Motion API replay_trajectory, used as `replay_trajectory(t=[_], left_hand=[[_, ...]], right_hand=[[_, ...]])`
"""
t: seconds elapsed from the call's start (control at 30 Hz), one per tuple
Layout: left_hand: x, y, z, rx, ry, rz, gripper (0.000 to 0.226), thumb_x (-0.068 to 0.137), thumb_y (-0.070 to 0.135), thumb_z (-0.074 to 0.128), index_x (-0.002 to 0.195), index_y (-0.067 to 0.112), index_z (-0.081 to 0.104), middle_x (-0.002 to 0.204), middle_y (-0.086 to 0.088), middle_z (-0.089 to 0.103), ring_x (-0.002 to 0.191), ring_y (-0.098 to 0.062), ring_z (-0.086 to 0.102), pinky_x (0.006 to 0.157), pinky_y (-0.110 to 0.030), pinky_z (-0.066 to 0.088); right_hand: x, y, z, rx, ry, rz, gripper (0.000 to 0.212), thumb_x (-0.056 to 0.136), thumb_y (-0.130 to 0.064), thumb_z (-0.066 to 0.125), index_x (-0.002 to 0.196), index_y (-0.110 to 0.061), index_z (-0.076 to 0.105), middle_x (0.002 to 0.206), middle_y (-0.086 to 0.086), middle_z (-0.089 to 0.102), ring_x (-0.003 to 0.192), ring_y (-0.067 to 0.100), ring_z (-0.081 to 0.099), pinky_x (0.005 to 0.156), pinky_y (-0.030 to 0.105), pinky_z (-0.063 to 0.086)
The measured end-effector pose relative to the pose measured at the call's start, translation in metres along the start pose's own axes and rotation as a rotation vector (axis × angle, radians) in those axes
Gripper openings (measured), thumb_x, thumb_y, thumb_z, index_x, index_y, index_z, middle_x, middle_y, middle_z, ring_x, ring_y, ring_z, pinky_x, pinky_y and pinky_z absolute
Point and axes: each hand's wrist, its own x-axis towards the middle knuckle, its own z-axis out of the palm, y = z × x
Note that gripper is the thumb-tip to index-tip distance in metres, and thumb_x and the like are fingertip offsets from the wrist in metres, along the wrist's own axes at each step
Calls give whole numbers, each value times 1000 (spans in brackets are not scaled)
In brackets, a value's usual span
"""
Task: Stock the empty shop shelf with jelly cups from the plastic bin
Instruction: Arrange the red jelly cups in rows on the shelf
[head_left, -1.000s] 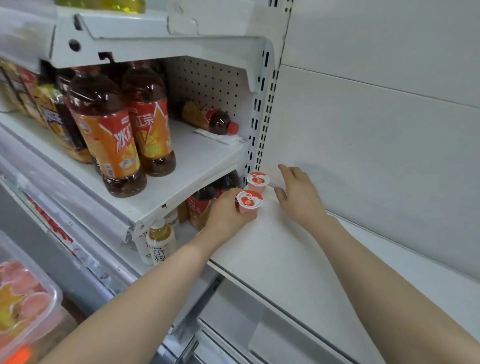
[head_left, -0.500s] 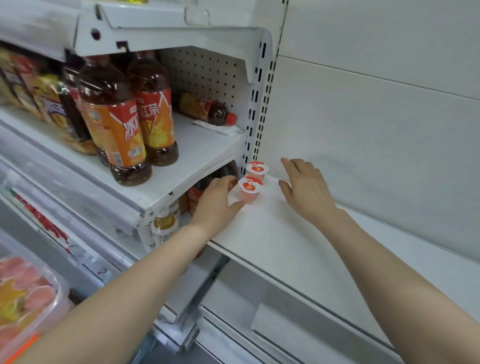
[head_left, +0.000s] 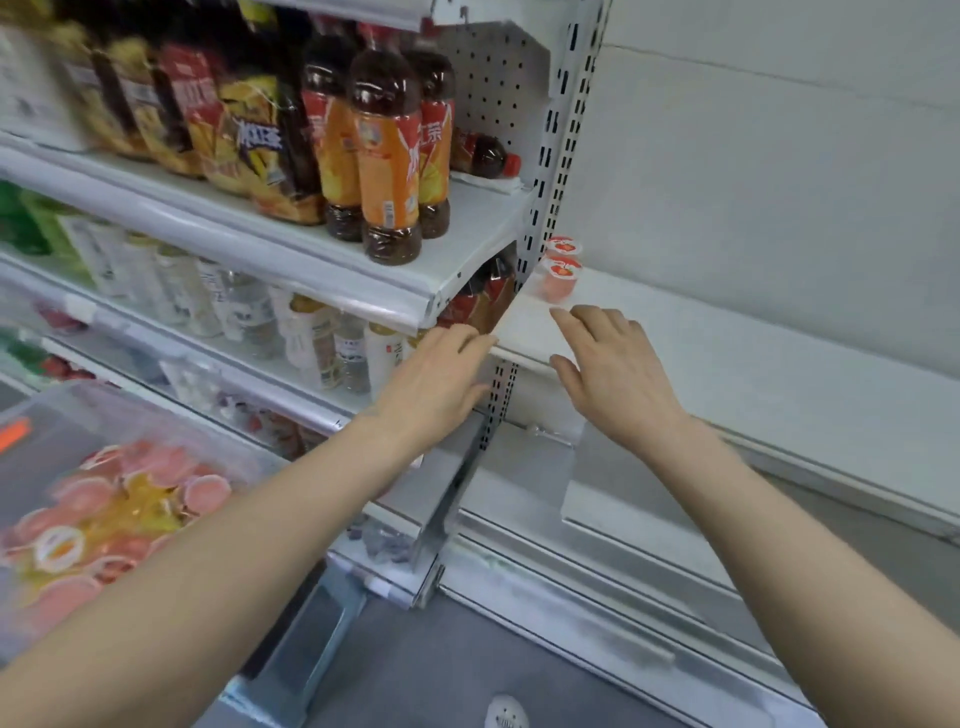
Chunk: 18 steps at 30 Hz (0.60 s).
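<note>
1. Both hands are empty: the left hand (head_left: 441, 376) and right hand (head_left: 618, 374) hover at the front edge of the shelf (head_left: 753, 364), forearms outstretched, fingers loosely extended.
2. 2 jelly cups (head_left: 560, 280) stand in its back-left corner.
3. Next, I reckon, comes a reach down-left into the plastic bin (head_left: 130, 410) for more.

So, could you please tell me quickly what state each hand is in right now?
Left hand: open, fingers relaxed, holding nothing.
Right hand: open, fingers spread, holding nothing.

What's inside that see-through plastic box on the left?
The plastic bin holds a heap of jelly cups, pink and yellow. The left arm covers its near side, so anything there or under the heap is hidden.
</note>
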Motion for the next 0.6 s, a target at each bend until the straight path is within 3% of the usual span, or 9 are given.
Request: replay_trajectory(t=[0.1, 0.3, 0.6], left_hand=[[-54, -21, -12, 7, 4, 13, 54, 92, 27, 61, 141, 15, 43, 137, -4, 47, 125, -22, 44, 103, -36, 42], [-172, -87, -18, 52, -16, -137, 52, 87, 23, 67, 135, 13, 51, 126, -8, 55, 115, -29, 50, 97, -38, 42], [-310, -185, -13, 32, -95, -592, 46, 79, 19, 76, 122, 12, 63, 112, -11, 63, 100, -36, 59, 82, -43, 51]], right_hand=[[-26, -52, 0, 24, -24, -12, 50, 91, -32, 42, 131, -5, 55, 119, 13, 60, 101, 37, 57, 81, 43, 46], [-59, -161, 33, 122, -68, -99, 46, 93, -29, 56, 133, -6, 53, 124, 13, 57, 107, 35, 54, 86, 44, 46], [-27, -309, 109, 337, -156, -349, 42, 88, -31, 49, 120, -9, 63, 112, 11, 64, 98, 32, 61, 82, 42, 51]])
